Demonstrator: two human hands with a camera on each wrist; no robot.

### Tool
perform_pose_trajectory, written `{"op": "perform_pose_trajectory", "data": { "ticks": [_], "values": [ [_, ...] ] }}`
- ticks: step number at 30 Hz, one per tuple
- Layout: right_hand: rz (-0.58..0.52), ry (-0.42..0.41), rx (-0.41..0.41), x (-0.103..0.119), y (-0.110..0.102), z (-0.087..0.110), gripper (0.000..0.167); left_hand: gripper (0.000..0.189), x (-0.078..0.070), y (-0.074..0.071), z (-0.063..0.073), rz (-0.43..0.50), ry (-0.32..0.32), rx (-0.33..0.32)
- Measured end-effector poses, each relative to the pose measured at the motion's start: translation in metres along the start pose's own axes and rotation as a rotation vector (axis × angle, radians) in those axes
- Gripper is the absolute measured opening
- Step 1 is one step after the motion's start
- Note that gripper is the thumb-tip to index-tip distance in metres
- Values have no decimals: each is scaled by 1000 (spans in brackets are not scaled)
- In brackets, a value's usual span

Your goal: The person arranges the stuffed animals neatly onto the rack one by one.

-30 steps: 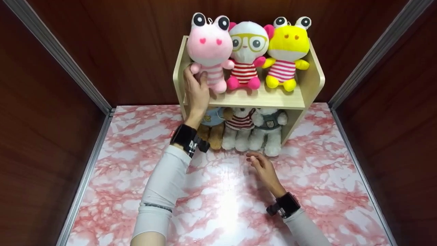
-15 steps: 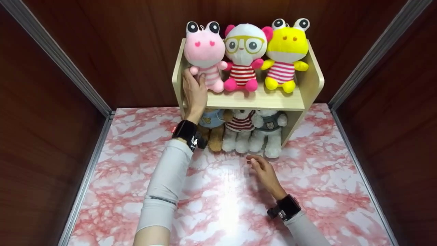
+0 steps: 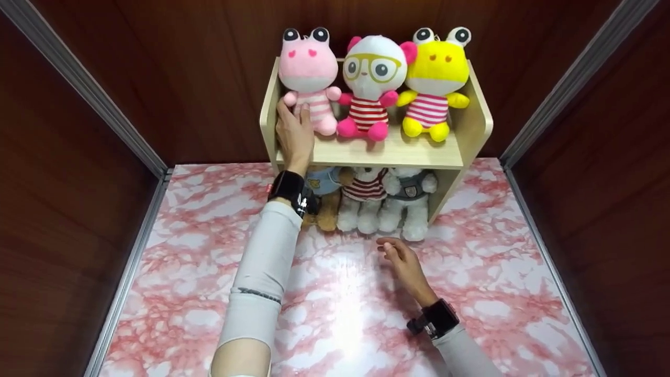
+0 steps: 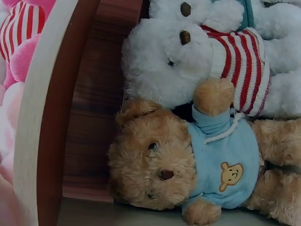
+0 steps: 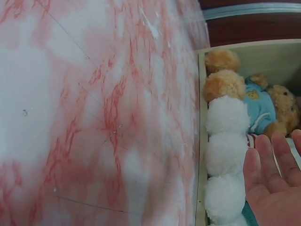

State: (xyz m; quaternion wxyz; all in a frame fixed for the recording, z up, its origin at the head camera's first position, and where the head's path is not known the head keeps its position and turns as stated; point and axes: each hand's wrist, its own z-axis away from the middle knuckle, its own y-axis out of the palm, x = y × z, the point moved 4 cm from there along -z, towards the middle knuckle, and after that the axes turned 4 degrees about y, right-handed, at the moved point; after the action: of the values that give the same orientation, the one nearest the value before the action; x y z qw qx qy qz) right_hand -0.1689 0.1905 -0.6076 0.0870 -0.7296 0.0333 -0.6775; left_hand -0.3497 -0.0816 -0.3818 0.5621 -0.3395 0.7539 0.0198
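Note:
My left hand (image 3: pixel 296 132) holds the lower side of a pink frog plush toy (image 3: pixel 309 65), its thumb in front of the striped body. The frog sits at the left end of the upper shelf (image 3: pixel 387 153). Beside it sits a white plush with yellow glasses and pink ears (image 3: pixel 376 68), then a yellow frog plush (image 3: pixel 437 68) at the right end. In the head view, my right hand (image 3: pixel 405 264) is low in front of the shelf unit, fingers loosely bent with nothing in them. The right wrist view shows this hand's fingers (image 5: pixel 265 157) stretched out.
Under the upper shelf stand a brown teddy bear in a blue top (image 4: pixel 223 160), a white bear in red stripes (image 4: pixel 244 68) and a white bear in a grey-green vest (image 3: pixel 411 193). Dark wood side panels (image 3: pixel 68 157) flank the pink marbled floor (image 3: pixel 209 251).
The pink frog has shifted back and left on the upper shelf, with my left hand moving along; a gap now shows between it and the glasses plush. My right hand stays put.

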Motion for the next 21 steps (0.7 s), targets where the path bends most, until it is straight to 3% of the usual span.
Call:
{"op": "perform_pose_trajectory", "data": {
  "ticks": [5,8,11,14,18,21],
  "values": [
    [-12,-2,32,0,1,-3,31,70,2,-7,10,-27,-2,18],
    [-18,-10,47,0,0,-5,32,75,3,-12,22,7,45,12],
    [-19,-30,45,2,-4,-7,33,74,5,-18,39,81,150,-13],
    [-17,-42,31,1,-10,-8,33,70,12,-22,59,130,301,-48],
    [-26,-24,1,1,-19,-9,32,62,33,-26,90,198,473,-93],
    [-34,-10,-27,2,-27,-10,32,55,54,-29,112,281,557,-92]
  ]
}}
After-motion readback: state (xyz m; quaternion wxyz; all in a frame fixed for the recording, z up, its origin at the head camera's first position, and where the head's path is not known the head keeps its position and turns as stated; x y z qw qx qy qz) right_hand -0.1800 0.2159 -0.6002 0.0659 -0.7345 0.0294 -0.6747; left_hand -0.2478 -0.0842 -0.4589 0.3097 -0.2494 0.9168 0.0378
